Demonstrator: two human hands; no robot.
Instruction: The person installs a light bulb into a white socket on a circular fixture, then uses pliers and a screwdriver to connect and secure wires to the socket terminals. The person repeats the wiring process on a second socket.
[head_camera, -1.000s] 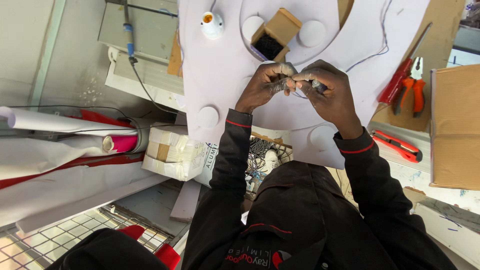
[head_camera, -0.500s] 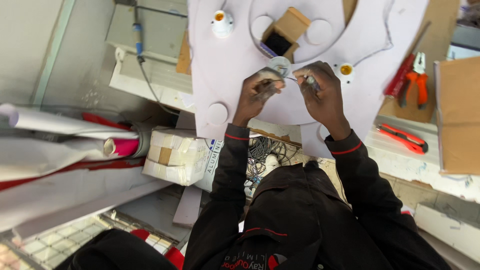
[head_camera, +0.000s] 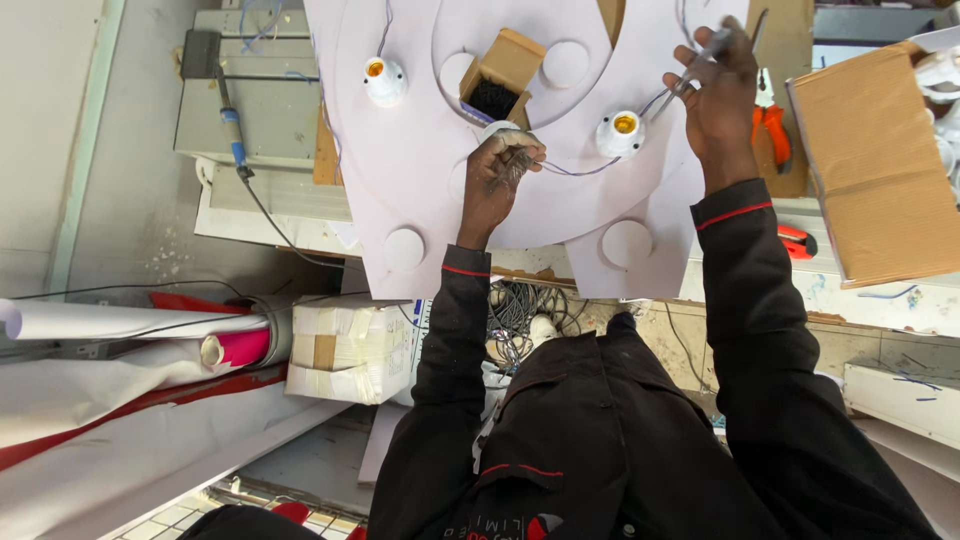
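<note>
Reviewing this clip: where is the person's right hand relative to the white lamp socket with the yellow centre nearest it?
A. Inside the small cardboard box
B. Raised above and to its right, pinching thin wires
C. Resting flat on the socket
B: the right hand is up past the lamp socket, pinching thin wires that run back toward it.

A thin grey wire (head_camera: 575, 170) ran taut across the white cut-out panel (head_camera: 420, 150), from a small coil in the left grip (head_camera: 497, 170), past a white lamp socket (head_camera: 620, 133) with a brass centre, up to the raised right grip (head_camera: 722, 85).
</note>
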